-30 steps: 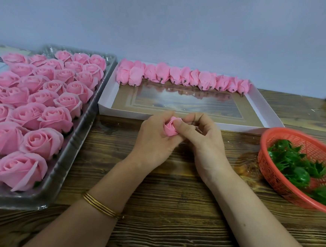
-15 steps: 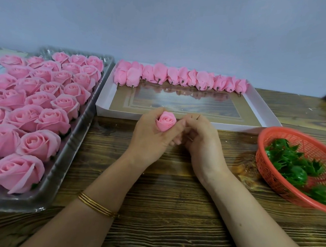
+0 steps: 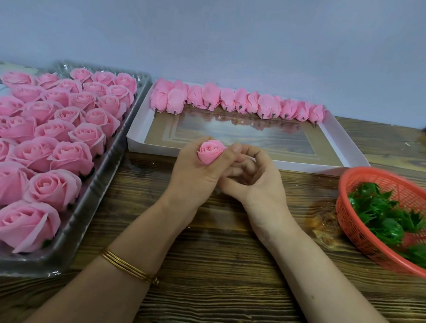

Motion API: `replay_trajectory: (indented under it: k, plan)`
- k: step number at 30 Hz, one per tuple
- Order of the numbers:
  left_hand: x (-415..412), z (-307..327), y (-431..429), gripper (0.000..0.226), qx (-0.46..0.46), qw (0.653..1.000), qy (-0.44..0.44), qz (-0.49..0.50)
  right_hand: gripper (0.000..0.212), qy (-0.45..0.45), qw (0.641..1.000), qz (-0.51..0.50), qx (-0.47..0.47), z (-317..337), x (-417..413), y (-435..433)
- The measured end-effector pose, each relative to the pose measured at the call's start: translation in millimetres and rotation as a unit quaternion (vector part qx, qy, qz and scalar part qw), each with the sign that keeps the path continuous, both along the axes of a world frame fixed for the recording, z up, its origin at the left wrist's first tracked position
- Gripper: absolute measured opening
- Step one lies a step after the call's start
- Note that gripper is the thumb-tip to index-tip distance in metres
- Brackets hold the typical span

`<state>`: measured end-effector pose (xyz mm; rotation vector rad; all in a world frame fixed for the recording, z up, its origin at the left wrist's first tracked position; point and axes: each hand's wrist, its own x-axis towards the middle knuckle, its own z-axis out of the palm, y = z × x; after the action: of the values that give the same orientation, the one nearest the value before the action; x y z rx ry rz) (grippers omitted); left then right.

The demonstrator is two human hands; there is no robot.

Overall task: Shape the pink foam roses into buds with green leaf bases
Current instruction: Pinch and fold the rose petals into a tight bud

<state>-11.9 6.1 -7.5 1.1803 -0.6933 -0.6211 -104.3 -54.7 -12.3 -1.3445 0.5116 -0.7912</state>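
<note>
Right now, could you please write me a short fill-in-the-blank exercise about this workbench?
The hand gripping the rose bud is the ___ one.
The orange-red basket holds ___ leaf bases.
Finished buds line the far side of the ___ box.
Missing: left; green; white

Bud [image 3: 209,153] in my left grip [image 3: 192,180]: pink. Roses [image 3: 42,153] left of it: same pink, clear tray [image 3: 103,178]. Box [image 3: 156,149] beyond: white rim, tan floor. Basket [image 3: 347,223] right: orange-red lattice, dark green leaf bases [image 3: 385,220]. Surface [image 3: 223,277]: brown, streaked grain.
</note>
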Motion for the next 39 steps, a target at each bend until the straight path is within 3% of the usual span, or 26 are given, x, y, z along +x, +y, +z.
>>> replay_trajectory:
  k: [7,11,17,27,35,39]
  plan:
    - [-1,-1,-1,0.036,-0.005,1.000,0.029,-0.005,0.056,-0.014,0.999,0.027,0.029,-5,1,-3]
    - [-3,1,0,0.012,0.009,1.000,0.015,-0.020,0.066,-0.027,0.998,0.039,0.043,-5,2,-3]
    - [-3,3,2,0.009,-0.004,0.999,0.014,-0.036,0.070,-0.034,0.997,0.052,0.037,-3,1,-6]
    - [-3,3,0,0.014,-0.004,1.000,-0.004,0.003,0.046,-0.031,0.998,0.041,0.022,-7,4,-5]
    - [-2,4,1,0.016,-0.017,0.999,0.003,-0.031,0.043,-0.037,0.996,0.078,0.036,-10,3,-5]
    - [0,4,2,0.029,0.002,0.999,-0.002,-0.033,0.046,-0.039,0.992,0.111,0.055,-9,0,-6]
